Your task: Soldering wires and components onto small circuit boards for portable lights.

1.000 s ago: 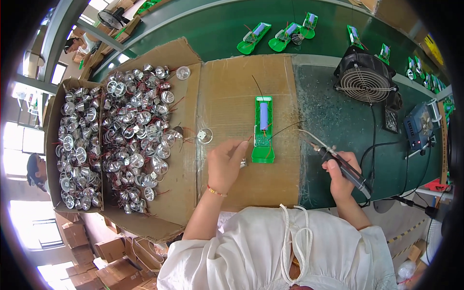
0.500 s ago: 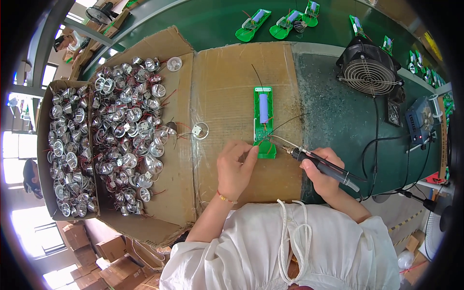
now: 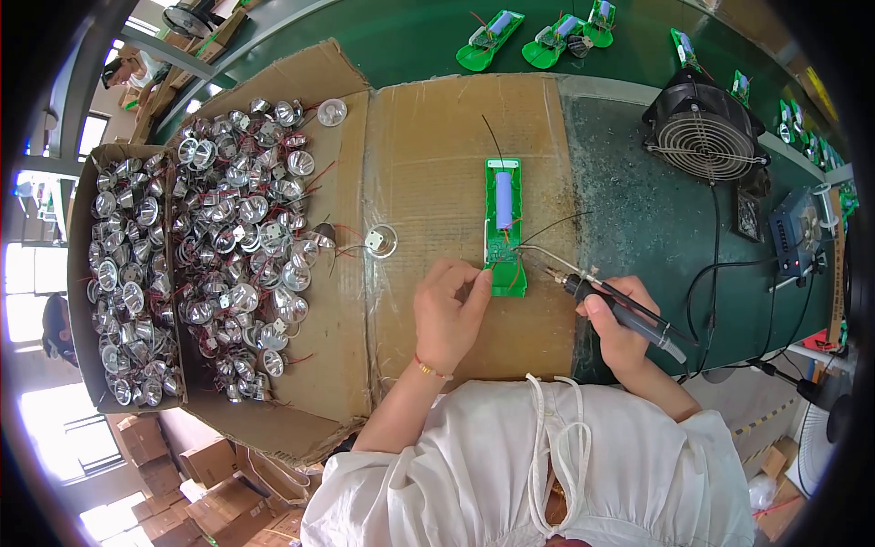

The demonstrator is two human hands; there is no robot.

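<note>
A green plastic lamp housing (image 3: 509, 281) lies lengthwise on the cardboard before me. It holds a purple cylindrical battery (image 3: 504, 201) and, below that, a small green circuit board (image 3: 499, 251) with red and black wires. My left hand (image 3: 450, 305) is at the housing's lower left edge, thumb and forefinger pinched together; whatever is between the tips is too small to make out. In my right hand (image 3: 622, 319) is a soldering iron (image 3: 629, 319) with a thin metal feed tube (image 3: 556, 259) along it. Its tip points at the board from the right, slightly apart from it.
Left stands a cardboard box (image 3: 337, 365) full of silver lamp reflectors (image 3: 246, 214); one loose reflector (image 3: 381, 242) lies on the cardboard sheet (image 3: 428, 137). A black fan (image 3: 702, 137) and a blue soldering station (image 3: 795, 232) are at right. More green housings (image 3: 492, 41) lie along the back.
The soldering iron's tip has drawn back a little to the right from the circuit board. My left hand keeps its pinch beside the housing. The whole view has shifted slightly.
</note>
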